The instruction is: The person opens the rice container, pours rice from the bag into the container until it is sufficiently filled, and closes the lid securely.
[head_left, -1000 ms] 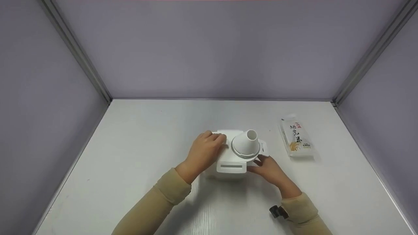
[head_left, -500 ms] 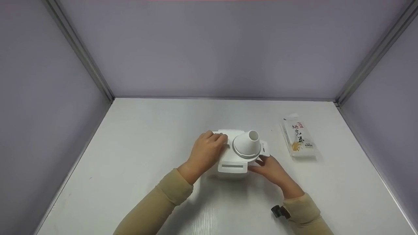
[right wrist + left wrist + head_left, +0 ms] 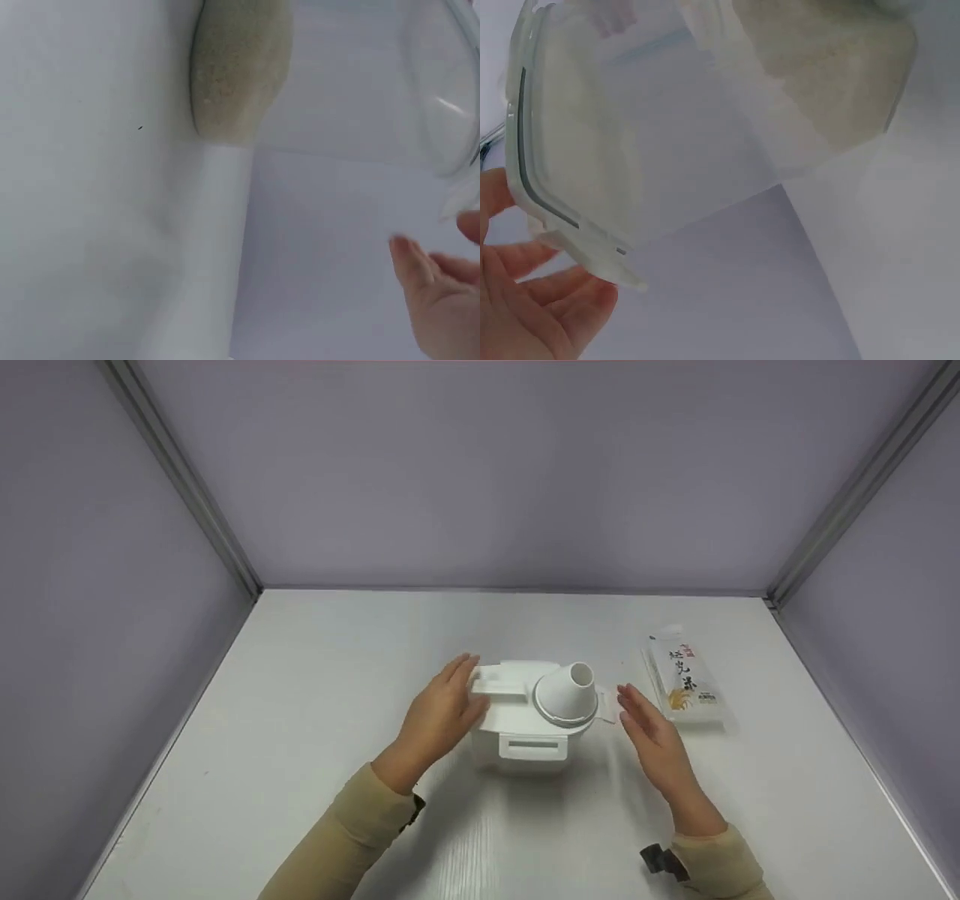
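A clear storage container [image 3: 487, 750] with pale grain [image 3: 832, 67] in its bottom stands mid-table. Its white lid [image 3: 514, 722] carries a raised handle [image 3: 499, 690], a cone-shaped spout [image 3: 564, 694] and side latches, one of them the front latch [image 3: 533, 748]. At the lid's left edge is my left hand [image 3: 439, 712], thumb near the handle; in the left wrist view its loosely bent fingers lie beside a latch [image 3: 592, 259]. My right hand [image 3: 656, 742], fingers extended, is off to the right of the right latch [image 3: 604, 706], holding nothing.
A clear plastic packet [image 3: 682, 675] with printed characters lies at the back right of the white table [image 3: 330, 682]. Grey panels enclose the table at the back [image 3: 480, 480] and both sides. A dark wrist device [image 3: 664, 861] sits on the right sleeve.
My left hand has released the lid's handle and shifted left to the lid's edge. My right hand has come away from the right latch, moving right with fingers straightened. The container stays put.
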The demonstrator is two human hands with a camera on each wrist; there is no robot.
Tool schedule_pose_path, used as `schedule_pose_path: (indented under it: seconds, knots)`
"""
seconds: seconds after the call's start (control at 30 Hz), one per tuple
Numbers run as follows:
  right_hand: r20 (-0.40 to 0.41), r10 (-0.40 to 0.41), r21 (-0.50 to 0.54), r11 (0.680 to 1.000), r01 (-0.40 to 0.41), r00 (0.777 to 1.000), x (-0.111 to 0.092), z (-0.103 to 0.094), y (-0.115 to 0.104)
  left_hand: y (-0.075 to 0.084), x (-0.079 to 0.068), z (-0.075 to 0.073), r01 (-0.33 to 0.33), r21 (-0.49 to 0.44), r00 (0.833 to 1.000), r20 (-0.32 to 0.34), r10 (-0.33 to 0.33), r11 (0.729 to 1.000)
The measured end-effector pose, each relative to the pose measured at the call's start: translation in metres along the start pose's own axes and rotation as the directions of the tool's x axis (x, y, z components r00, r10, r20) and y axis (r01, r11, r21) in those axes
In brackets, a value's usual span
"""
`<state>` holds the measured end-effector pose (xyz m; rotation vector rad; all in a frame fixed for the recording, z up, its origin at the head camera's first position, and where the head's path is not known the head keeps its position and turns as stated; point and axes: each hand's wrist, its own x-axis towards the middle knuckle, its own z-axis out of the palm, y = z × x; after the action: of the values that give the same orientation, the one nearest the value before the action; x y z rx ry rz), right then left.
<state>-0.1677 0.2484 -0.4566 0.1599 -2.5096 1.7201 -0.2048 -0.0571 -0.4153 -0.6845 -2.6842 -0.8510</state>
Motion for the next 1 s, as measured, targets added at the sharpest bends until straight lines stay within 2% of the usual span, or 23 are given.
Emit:
schedule_pose_path:
  seconds: [0.07, 0.13, 0.23, 0.33, 0.5, 0.7, 1.0]
  knots:
    - [-0.038, -0.06, -0.026, 0.998, 0.059, 0.997, -0.003, 0.004, -0.008, 0.001, -0.005, -0.002, 0.066, 0.005, 0.998, -0.015, -0.066, 0.998]
    - [-0.054, -0.099, -0.088, 0.992, 0.094, 0.994, -0.005, 0.009, -0.016, 0.003, -0.009, -0.003, 0.103, 0.016, 0.995, -0.018, -0.102, 0.995]
    - [-0.024, -0.114, -0.196, 0.975, 0.107, 0.993, -0.007, 0.017, -0.026, 0.009, -0.011, -0.002, 0.125, 0.024, 0.992, -0.032, -0.124, 0.992]
    - [0.03, -0.078, -0.253, 0.964, 0.083, 0.997, -0.007, 0.025, -0.029, 0.012, -0.011, 0.0, 0.13, 0.03, 0.991, -0.039, -0.129, 0.991]
    - [0.085, -0.002, -0.273, 0.962, 0.026, 0.996, -0.007, 0.035, -0.029, 0.014, -0.012, 0.001, 0.179, 0.001, 0.984, 0.007, -0.179, 0.984]
    - [0.102, 0.028, -0.29, 0.957, 0.003, 0.994, -0.007, 0.038, -0.029, 0.013, -0.015, 0.005, 0.237, -0.074, 0.971, 0.03, -0.235, 0.969]
    - [0.104, 0.017, -0.268, 0.963, 0.011, 0.994, -0.007, 0.04, -0.029, 0.01, -0.018, 0.006, 0.195, -0.094, 0.981, 0.008, -0.195, 0.976]
